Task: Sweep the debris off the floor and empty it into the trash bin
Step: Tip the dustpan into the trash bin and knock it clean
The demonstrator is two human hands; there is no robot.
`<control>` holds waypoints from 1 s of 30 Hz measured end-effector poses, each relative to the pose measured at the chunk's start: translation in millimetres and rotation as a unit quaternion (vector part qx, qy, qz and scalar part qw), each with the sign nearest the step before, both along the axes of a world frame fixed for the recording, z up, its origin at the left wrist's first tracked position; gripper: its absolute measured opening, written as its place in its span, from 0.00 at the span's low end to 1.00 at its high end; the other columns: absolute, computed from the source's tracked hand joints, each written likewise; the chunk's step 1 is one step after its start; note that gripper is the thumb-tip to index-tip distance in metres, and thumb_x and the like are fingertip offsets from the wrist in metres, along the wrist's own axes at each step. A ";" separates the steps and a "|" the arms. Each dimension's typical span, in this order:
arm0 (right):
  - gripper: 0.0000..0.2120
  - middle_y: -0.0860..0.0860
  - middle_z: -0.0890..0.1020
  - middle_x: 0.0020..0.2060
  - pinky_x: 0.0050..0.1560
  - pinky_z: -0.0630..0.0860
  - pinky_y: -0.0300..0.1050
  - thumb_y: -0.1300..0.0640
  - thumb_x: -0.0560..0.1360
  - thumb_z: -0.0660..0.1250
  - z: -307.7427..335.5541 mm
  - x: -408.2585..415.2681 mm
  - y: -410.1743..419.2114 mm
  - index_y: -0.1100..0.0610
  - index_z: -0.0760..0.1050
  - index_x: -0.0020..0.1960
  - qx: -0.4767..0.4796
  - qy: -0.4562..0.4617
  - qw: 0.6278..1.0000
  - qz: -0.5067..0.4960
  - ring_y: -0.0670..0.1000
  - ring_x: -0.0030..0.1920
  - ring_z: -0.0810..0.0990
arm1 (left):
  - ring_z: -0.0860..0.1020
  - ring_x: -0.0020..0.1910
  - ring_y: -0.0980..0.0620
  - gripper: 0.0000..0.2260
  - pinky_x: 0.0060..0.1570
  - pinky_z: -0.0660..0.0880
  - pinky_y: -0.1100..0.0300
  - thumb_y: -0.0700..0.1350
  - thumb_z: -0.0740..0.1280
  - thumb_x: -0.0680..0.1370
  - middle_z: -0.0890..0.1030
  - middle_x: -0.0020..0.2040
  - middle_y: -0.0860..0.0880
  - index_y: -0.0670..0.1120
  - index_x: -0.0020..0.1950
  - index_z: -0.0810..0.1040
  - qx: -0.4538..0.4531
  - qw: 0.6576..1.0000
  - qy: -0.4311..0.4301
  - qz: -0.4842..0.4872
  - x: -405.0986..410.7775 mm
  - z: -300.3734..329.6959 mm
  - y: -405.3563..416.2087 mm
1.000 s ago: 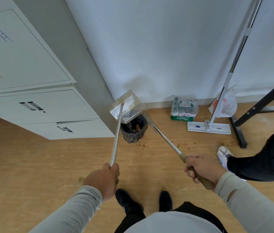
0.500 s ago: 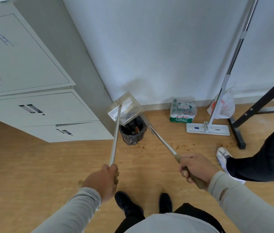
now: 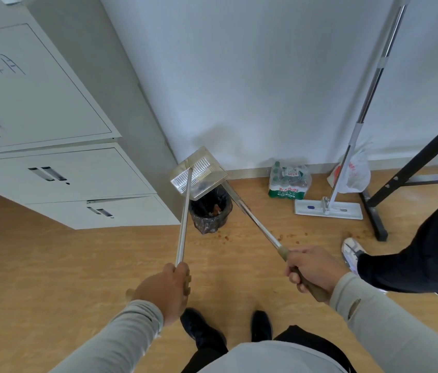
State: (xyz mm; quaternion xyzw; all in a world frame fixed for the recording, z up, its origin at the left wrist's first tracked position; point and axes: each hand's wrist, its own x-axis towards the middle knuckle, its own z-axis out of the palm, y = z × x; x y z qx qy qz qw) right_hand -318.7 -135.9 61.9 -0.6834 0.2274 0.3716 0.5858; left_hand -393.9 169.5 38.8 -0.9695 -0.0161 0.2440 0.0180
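Fingers of the left hand (image 3: pixel 162 288) are clenching the dustpan (image 3: pixel 197 176) pole, holding the pan straight ahead, tilting over the trash bin (image 3: pixel 209 212), while the right hand (image 3: pixel 313 267) is gripping the broom handle (image 3: pixel 255 224).

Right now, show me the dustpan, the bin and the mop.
dustpan (image 3: pixel 199 176), head view, on its metal tray
bin (image 3: pixel 209 215), head view, on its black liner
mop (image 3: pixel 328 210), head view, on its flat white head

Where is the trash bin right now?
The trash bin stands mid-frame on the floor by the wall, beside the white cabinet, right under the tipped dustpan.
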 end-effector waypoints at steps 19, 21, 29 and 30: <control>0.11 0.56 0.73 0.24 0.23 0.69 0.40 0.64 0.79 0.61 3.1 -2.6 -4.6 0.66 0.75 0.40 0.007 0.000 1.000 0.003 0.51 0.24 0.68 | 0.79 0.40 0.52 0.15 0.41 0.80 0.57 0.53 0.62 0.78 0.74 0.54 0.52 0.54 0.63 0.66 -0.043 0.998 -0.031 0.030 -0.1 14.1 -1.3; 0.12 0.57 0.72 0.24 0.23 0.68 0.40 0.63 0.80 0.61 4.7 -3.1 -5.3 0.66 0.75 0.40 0.011 -0.002 1.000 0.004 0.51 0.24 0.68 | 0.79 0.40 0.52 0.14 0.42 0.80 0.57 0.53 0.62 0.78 0.74 0.54 0.52 0.54 0.63 0.66 -0.055 0.997 -0.040 0.039 2.3 18.3 -2.6; 0.12 0.63 0.73 0.36 0.22 0.68 0.41 0.68 0.77 0.61 16.8 -0.5 -26.1 0.74 0.77 0.55 0.021 -0.002 1.000 -0.011 0.52 0.27 0.69 | 0.79 0.37 0.53 0.08 0.35 0.76 0.61 0.41 0.66 0.77 0.80 0.44 0.51 0.52 0.53 0.74 -0.267 0.920 -0.155 0.243 26.1 56.8 -2.2; 0.13 0.64 0.73 0.38 0.23 0.68 0.42 0.68 0.77 0.61 20.4 1.1 -30.7 0.74 0.75 0.58 0.017 -0.004 1.000 -0.009 0.52 0.27 0.69 | 0.78 0.35 0.52 0.08 0.33 0.75 0.60 0.40 0.67 0.76 0.81 0.43 0.50 0.51 0.52 0.75 -0.299 0.894 -0.176 0.283 31.9 65.8 -0.4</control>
